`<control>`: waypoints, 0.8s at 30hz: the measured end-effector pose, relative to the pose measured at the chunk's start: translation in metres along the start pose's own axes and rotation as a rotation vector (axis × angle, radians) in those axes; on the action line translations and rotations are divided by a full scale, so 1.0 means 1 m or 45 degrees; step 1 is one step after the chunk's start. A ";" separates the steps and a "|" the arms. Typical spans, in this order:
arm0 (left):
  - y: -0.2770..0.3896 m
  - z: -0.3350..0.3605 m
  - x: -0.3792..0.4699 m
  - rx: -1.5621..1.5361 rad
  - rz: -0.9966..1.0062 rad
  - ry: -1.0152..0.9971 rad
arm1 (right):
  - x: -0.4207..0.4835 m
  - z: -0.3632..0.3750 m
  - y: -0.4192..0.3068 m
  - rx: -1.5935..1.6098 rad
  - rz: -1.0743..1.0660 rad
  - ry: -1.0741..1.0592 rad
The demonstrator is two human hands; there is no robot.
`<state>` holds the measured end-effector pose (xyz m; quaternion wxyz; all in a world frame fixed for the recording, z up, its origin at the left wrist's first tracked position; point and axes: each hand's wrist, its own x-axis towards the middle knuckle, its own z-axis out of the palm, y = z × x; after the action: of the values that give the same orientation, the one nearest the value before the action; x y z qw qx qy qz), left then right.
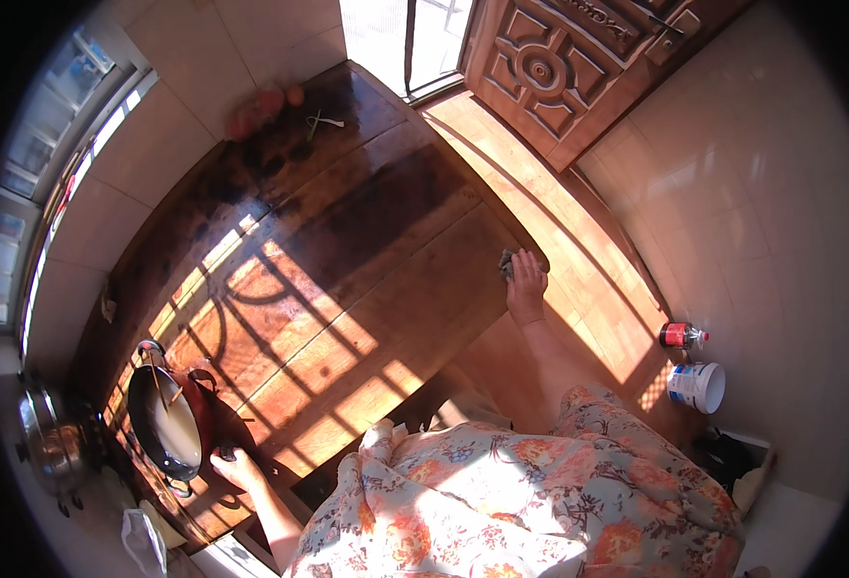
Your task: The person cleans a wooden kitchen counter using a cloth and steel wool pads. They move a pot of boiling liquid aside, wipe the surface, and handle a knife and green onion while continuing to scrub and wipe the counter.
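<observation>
My right hand (526, 283) presses a crumpled grey cloth (506, 265) against the right edge of the wooden table (431, 253), near its corner. At the lower left, my left hand (240, 469) is closed around a dark handle (226, 453) on the side of a reddish-brown pot (204, 412). Tilted up against that pot is a dark pan (139, 404) with whitish contents and thin wooden sticks, perhaps chopsticks, in it. How the pan and the pot sit together is hard to tell. Barred window shadows and bright sun fall across the tabletop.
Reddish round items (254, 112) and a green-white scrap (323, 121) lie at the table's far end. A lidded metal pot (52, 441) stands far left. An open carved door (540, 72), a red-labelled bottle (677, 335) and a white bucket (695, 386) are on the right.
</observation>
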<state>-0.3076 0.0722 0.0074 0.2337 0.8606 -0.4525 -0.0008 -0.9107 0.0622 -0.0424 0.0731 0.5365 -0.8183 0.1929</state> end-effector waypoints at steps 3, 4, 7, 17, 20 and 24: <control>0.057 0.005 -0.036 -0.271 0.251 -0.154 | 0.014 0.007 0.015 0.149 -0.078 -0.029; 0.074 0.018 -0.047 -0.524 0.204 -0.272 | 0.021 0.011 0.018 0.159 -0.114 -0.015; 0.162 0.039 -0.077 -0.666 0.320 -0.557 | 0.060 0.026 0.016 0.239 -0.204 -0.032; 0.464 0.156 -0.140 -0.610 1.268 -0.666 | 0.102 -0.015 0.038 0.700 -0.606 -0.234; 0.496 0.183 -0.160 -0.539 1.287 -0.655 | 0.108 -0.015 0.039 0.757 -0.593 -0.236; 0.509 0.186 -0.167 -0.364 1.426 -0.734 | 0.110 -0.016 0.042 0.796 -0.544 -0.280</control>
<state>-0.8421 -0.1178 0.0117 0.1802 0.4198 -0.8731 -0.1702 -0.9957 -0.0107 -0.0019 -0.1435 0.7085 -0.5931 0.3544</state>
